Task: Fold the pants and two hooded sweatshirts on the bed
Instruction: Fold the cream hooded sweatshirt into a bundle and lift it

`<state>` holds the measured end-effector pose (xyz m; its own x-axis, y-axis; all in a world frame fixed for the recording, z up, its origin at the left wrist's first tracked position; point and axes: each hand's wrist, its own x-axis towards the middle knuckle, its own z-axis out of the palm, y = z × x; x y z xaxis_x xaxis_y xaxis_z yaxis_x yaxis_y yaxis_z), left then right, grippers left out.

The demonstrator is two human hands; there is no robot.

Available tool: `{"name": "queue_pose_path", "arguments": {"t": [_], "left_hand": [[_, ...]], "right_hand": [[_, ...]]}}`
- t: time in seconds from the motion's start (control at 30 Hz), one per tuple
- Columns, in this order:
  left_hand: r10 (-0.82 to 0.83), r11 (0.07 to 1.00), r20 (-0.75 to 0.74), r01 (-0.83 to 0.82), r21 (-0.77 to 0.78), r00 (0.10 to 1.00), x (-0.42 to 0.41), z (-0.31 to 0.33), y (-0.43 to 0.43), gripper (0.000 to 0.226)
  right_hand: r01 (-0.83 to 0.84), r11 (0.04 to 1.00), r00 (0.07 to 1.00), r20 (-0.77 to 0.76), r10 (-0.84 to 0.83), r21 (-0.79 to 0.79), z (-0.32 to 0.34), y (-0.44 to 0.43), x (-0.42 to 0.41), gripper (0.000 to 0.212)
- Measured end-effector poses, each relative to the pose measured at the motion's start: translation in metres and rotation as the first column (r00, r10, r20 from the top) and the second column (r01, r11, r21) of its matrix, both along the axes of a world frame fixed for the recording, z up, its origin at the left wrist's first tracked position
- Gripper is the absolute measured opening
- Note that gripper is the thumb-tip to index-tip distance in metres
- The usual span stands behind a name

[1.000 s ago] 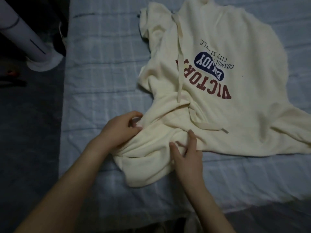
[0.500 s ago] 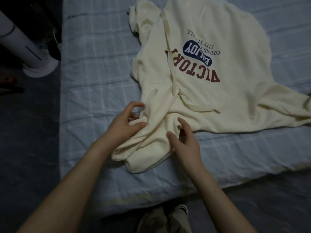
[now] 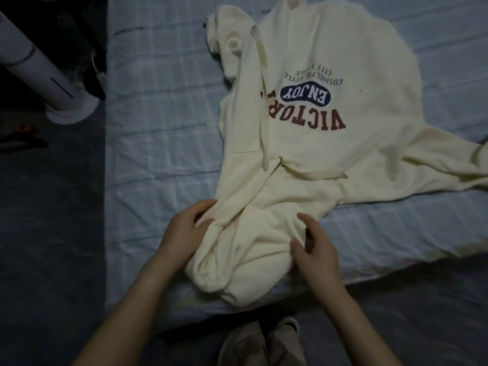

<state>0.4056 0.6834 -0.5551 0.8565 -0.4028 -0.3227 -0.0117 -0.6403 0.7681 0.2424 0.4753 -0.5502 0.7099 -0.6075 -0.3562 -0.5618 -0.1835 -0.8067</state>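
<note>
Head view is showing a cream hooded sweatshirt [image 3: 330, 143] lying print-up on the bed [image 3: 158, 128], its hood [image 3: 237, 254] bunched at the near edge of the bed, closest to the person. The left hand [image 3: 184, 233] is pinching a fold of cloth at the left side of the hood, thumb and fingers closed on it. The right hand [image 3: 314, 249] is resting against the hood's right side, fingers curled narrow and gripping the fabric there. One sleeve [image 3: 435, 165] is trailing off from the sweatshirt's body toward the right side of the bed; the pants and a second sweatshirt are not in sight.

By my reading, the step in hand is straightening the hood before any fold is made, so this garment's folding is barely begun. The next move likely calls for pulling the hood flat and smooth, then bringing the sleeves in over the printed chest.

Compared with a second ago, both hands are sitting wider apart on the hood, which is looking more gathered between them, and the camera is taking in more of the floor [image 3: 52, 233] below the bed edge.
</note>
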Motion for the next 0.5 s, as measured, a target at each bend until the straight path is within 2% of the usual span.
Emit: {"name": "queue_pose_path", "arguments": {"t": [0.1, 0.27, 0.37, 0.43, 0.5], "left_hand": [[-0.044, 0.999, 0.006, 0.044, -0.023, 0.999, 0.013, 0.003, -0.004, 0.045], [-0.016, 0.982, -0.105, -0.004, -0.189, 0.994, 0.035, 0.011, -0.041, 0.052], [-0.066, 0.985, -0.007, 0.064, -0.162, 0.998, 0.048, 0.017, -0.05, 0.044], [0.004, 0.985, 0.074, 0.009, -0.169, 0.997, 0.054, 0.018, -0.043, 0.043], [0.055, 0.991, 0.064, -0.047, -0.127, 0.996, 0.053, 0.014, -0.036, 0.044]], "right_hand": [[0.056, 0.998, 0.998, -0.029, -0.057, -0.034, 0.0, -0.002, 0.005, 0.053], [0.227, 0.971, 0.974, -0.018, -0.226, 0.08, 0.011, -0.002, 0.028, 0.064], [0.287, 0.958, 0.957, 0.025, -0.288, 0.023, 0.018, -0.007, 0.028, 0.065], [0.307, 0.95, 0.949, 0.086, -0.302, -0.049, 0.02, -0.011, 0.018, 0.063], [0.258, 0.964, 0.966, 0.004, -0.258, -0.061, 0.02, -0.01, 0.011, 0.063]]}}
